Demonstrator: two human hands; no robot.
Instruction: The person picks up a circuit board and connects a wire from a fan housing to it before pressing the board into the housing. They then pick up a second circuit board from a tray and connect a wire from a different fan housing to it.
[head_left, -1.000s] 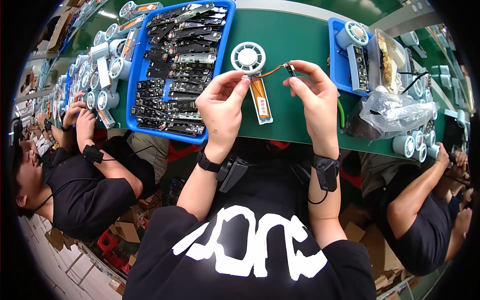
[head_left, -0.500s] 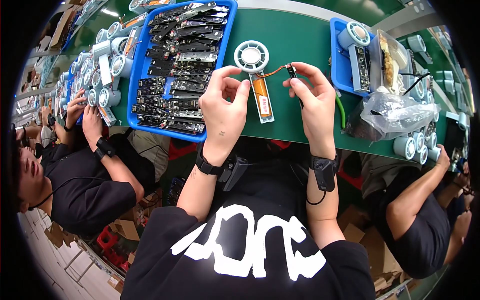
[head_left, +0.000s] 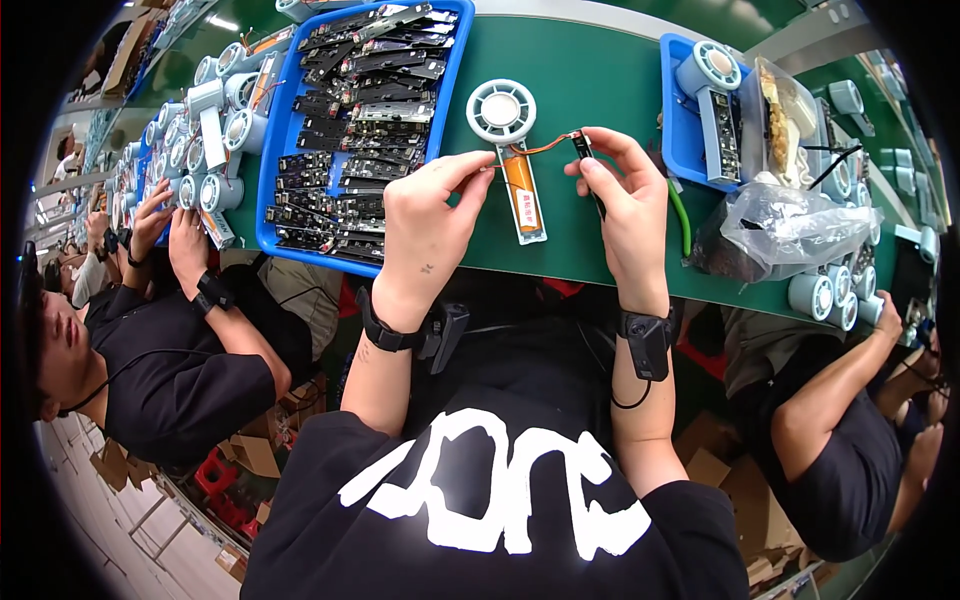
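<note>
While the right hand (head_left: 632,205) keeps its pinch on a narrow black board (head_left: 582,146), the head view shows the left hand (head_left: 430,225) changed: half a second ago its thumb and index finger stood apart, and now their tips are pressed together, apparently on a thin wire (head_left: 491,168), although this is too small to be sure. For the work, I judge this to mean that a wire is being readied for the board, which already has orange wires (head_left: 545,148) running to it from the light-blue fan (head_left: 502,112). The fan lies on the green table (head_left: 590,80) between the hands, its handle open with an orange battery (head_left: 522,180) inside. On the left is a blue tray (head_left: 453,82) full of black boards (head_left: 385,130), and beyond it a heap of fans (head_left: 225,140). On the right are a smaller blue tray (head_left: 683,150) and a clear plastic bag (head_left: 795,230). In the room, one co-worker (head_left: 180,370) sits at each side, and cardboard boxes (head_left: 255,455) stand below.
</note>
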